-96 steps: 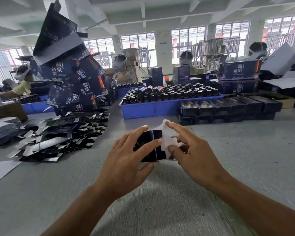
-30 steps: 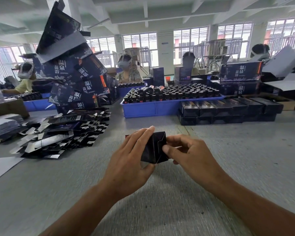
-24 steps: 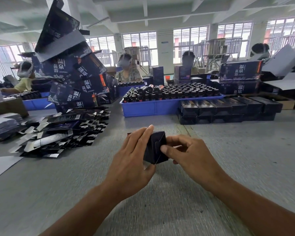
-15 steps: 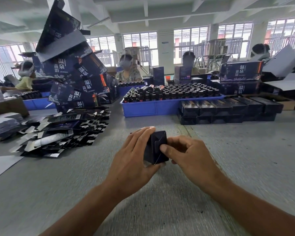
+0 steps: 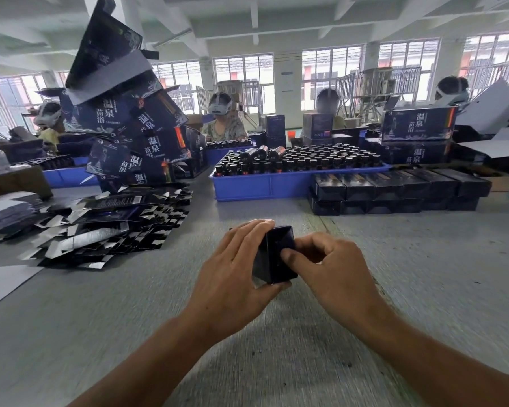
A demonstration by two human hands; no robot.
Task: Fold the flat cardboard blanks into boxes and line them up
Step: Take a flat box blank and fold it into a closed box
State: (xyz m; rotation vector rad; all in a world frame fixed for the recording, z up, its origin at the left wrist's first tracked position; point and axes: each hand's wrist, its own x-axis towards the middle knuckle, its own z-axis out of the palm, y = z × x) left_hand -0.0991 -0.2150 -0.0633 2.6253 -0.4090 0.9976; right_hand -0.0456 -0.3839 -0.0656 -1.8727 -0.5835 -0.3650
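Note:
A small dark cardboard box [image 5: 274,254], folded into shape, is held over the grey table [image 5: 423,274] in the middle of the view. My left hand [image 5: 232,280] grips its left side, fingers over the top and thumb underneath. My right hand [image 5: 332,271] holds the right side with curled fingers, the thumb pressing on the end flap. A heap of flat dark blanks [image 5: 106,227] lies to the left. Two stacked rows of finished dark boxes [image 5: 394,189] stand lined up at the back right.
A blue tray [image 5: 262,186] of dark bottles stands behind my hands. A leaning pile of large printed cartons [image 5: 130,127] rises at the left. Grey sheets [image 5: 6,210] lie at the far left. Several people sit at the far side.
The white flaps seen earlier have been folded in, so the box end now shows dark and closed. My right thumb has pressed onto the end while both hands drew slightly closer together.

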